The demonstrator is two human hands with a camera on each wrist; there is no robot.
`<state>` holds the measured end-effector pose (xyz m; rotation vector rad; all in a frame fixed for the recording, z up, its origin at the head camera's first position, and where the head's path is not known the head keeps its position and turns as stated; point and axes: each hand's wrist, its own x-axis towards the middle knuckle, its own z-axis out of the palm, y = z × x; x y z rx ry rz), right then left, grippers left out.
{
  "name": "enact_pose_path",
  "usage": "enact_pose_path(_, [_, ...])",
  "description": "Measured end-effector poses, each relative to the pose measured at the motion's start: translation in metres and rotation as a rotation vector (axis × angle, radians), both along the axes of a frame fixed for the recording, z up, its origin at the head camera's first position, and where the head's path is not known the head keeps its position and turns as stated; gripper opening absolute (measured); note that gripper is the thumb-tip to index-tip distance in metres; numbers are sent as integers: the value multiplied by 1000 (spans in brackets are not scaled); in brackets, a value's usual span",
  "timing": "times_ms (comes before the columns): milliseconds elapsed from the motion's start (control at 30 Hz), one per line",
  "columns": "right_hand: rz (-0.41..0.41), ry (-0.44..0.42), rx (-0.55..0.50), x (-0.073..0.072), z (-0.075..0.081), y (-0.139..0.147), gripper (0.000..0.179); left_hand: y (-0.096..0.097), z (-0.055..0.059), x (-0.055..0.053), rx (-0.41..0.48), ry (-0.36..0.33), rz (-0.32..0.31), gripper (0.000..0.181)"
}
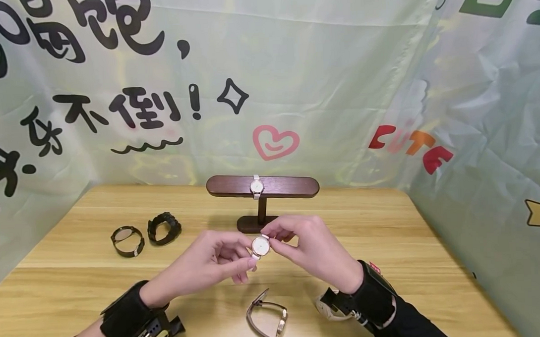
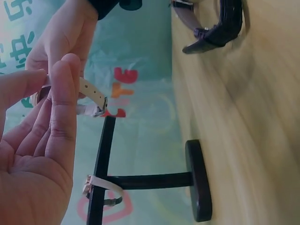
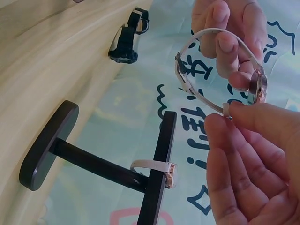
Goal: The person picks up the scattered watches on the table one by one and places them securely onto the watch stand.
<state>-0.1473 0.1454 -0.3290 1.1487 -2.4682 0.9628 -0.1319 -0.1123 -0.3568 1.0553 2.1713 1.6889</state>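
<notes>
Both hands hold a wristwatch with a white strap and a round pale dial, raised in front of the display stand. My left hand pinches the strap on the lower side of the case between thumb and fingers. On the opposite side, my right hand pinches the strap near the case. The right wrist view shows the strap as a loop joined at its buckle. Just behind the hands stands the dark brown display stand, bearing another white-strapped watch around its bar.
Two black watches, one slim and one chunky, lie on the wooden table at left. A dark-strapped watch sits at the near edge. Partly hidden under the right wrist is a pale watch. Printed cloth hangs behind.
</notes>
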Motion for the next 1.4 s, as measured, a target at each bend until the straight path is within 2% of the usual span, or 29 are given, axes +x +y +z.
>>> enact_pose_path(300, [5,-11,-50,1,3,0,15,5,-4,0,31,-42,47,21])
enact_pose_path(467, [30,28,-93,2,3,1,24,8,-3,2,57,-17,128,20])
enact_pose_path(633, [37,46,-97,4,2,-1,32,9,-2,2,92,-34,187,20])
enact_pose_path(800, [36,43,-103,4,0,-4,41,10,-3,2,115,-31,184,21])
enact_pose_path(1033, [34,40,-109,4,0,-4,43,11,-5,2,131,-27,166,24])
enact_pose_path(1267, [41,44,-101,3,-1,-5,43,13,-11,2,142,62,153,26])
enact_pose_path(1400, [49,60,-94,2,-3,-4,42,14,-12,2,134,76,156,26])
